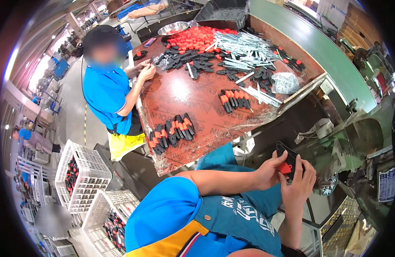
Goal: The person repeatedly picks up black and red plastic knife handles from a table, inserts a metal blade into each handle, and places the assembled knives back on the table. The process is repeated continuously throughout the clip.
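Note:
At the lower right, beside the table corner, my left hand [268, 172] and my right hand [299, 182] are closed together round a black plastic part with a red piece [285, 167]. The left thumb and fingers grip its left side, while the right fingers lie over its right side. My fingers hide some of the part. On the red-brown table [172, 92], two rows of similar black-and-red parts [172, 132] [234, 100] lie near the front edge, leaning on one another.
Piles of red pieces [191, 39], black pieces [193, 59] and silver toothed metal strips [244, 47] cover the table's far side. A co-worker [105, 85] in blue handles something small at the left edge. White crates [84, 177] hold parts. Green machinery [347, 150] stands at my right.

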`<state>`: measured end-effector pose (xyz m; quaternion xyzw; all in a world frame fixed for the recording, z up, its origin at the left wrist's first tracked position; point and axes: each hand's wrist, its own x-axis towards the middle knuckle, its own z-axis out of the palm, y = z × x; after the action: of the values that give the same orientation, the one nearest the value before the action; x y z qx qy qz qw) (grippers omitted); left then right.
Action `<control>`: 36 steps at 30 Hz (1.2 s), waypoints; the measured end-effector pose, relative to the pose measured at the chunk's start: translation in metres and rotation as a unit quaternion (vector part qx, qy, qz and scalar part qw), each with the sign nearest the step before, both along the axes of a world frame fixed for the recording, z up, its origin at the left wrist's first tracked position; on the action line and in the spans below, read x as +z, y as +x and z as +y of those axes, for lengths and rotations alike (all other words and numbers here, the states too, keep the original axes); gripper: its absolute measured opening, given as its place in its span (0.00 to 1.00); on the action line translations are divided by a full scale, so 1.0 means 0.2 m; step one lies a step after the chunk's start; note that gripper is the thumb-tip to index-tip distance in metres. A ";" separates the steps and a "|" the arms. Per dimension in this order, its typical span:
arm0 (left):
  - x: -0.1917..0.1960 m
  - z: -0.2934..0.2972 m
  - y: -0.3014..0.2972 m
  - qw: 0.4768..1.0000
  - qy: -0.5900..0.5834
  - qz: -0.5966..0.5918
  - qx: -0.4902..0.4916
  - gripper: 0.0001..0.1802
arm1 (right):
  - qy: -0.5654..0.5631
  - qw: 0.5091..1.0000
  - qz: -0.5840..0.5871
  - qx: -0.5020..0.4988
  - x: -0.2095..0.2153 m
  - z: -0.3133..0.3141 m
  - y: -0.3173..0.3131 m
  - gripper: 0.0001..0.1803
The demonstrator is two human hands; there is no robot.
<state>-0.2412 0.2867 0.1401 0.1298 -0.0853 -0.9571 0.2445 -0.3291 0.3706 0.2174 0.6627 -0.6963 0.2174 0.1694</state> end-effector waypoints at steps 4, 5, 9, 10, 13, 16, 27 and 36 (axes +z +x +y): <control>0.08 -0.02 0.05 0.998 -0.039 -0.032 0.027 0.25 | -0.026 1.000 0.004 0.012 0.01 -0.04 0.03 0.38; 0.08 -0.01 0.07 0.999 -0.028 0.007 0.014 0.27 | -0.032 0.999 -0.039 0.011 -0.01 -0.03 0.04 0.37; 0.07 -0.02 0.06 0.994 0.015 0.107 0.004 0.34 | -0.105 0.987 -0.118 0.015 0.01 0.02 0.01 0.34; 0.11 -0.02 0.04 0.995 0.048 0.089 0.012 0.33 | -0.131 0.985 -0.116 0.008 0.03 0.07 -0.01 0.33; 0.09 -0.06 0.06 0.998 0.053 0.040 0.018 0.31 | -0.189 0.959 -0.208 -0.043 0.06 0.16 -0.08 0.30; 0.05 -0.10 0.08 0.998 0.003 0.040 0.052 0.28 | -0.147 0.967 -0.180 -0.104 0.03 0.26 -0.19 0.29; 0.06 -0.15 0.03 0.995 0.057 0.067 -0.036 0.28 | -0.199 0.935 -0.252 -0.152 0.16 0.40 -0.53 0.26; 0.06 -0.14 0.06 0.995 0.061 0.075 -0.039 0.25 | -0.111 0.884 -0.428 -0.151 0.21 0.37 -0.53 0.22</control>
<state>-0.2302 0.2588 0.1511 0.0694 -0.0129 -0.9765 0.2038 -0.4360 0.4447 0.2602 0.3689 -0.7643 0.5272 -0.0421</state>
